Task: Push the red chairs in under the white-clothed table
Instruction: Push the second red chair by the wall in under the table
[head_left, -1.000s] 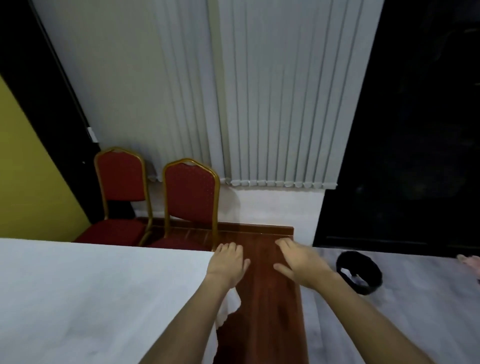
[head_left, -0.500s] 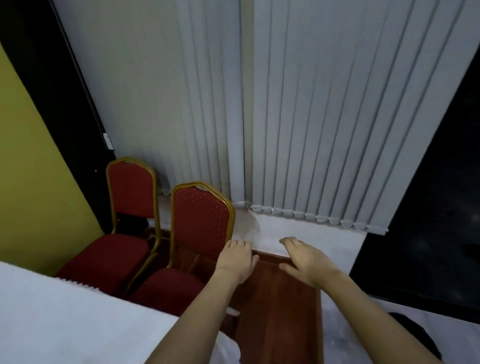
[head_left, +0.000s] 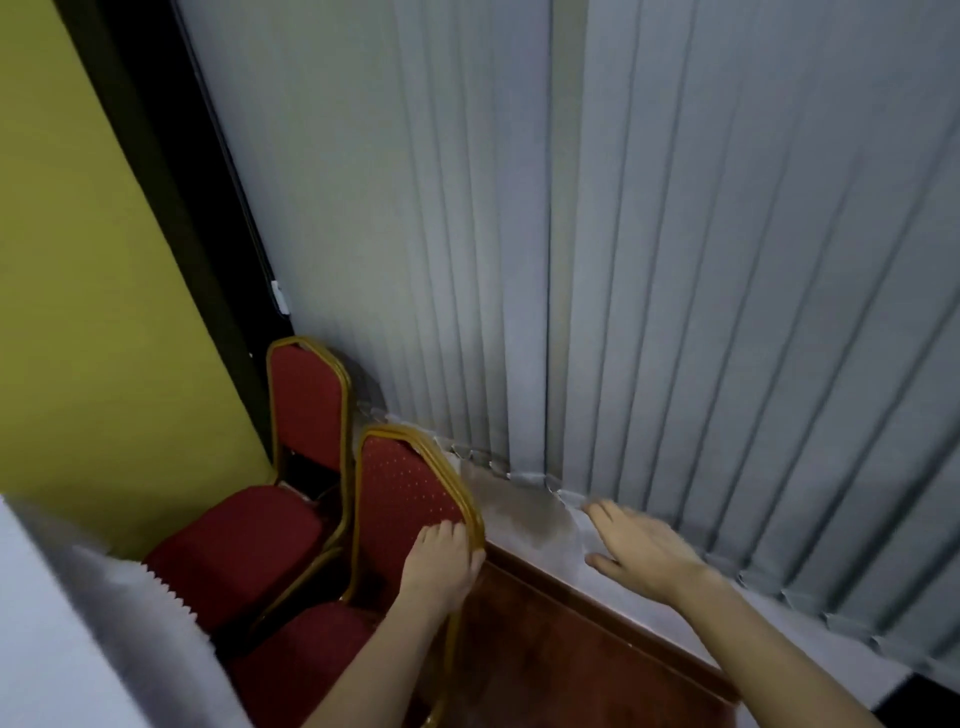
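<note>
**Hand lands on the near chair**

Both hands have come closer to the chairs since a moment ago, and now the left one is on a chair back.

Far left, a corner of the worktop (head_left: 47, 649) shows, with its white cloth hanging down. Next to it is the far red chair (head_left: 244, 551), standing by the yellow wall (head_left: 78, 312). Its seat is just beside the cloth but not under it.

Then comes the near red chair (head_left: 405, 499). Its seat is low in the view, close to the cloth edge. The left hand (head_left: 441, 566) rests on the gold frame at the right side of its back. The fingers (head_left: 434, 535) curl over the red padding, so the grip looks like it is holding the chair back.

More to the right, the right hand (head_left: 644, 556) hangs in the air, flat and spread wide, holding nothing. It is near the grey blinds (head_left: 623, 260) and above the brown floor (head_left: 545, 665).

I think the job is just starting. Next, the right hand likely needs to take the chair too. Then a steady push toward the cloth should slide the seat under.
</note>
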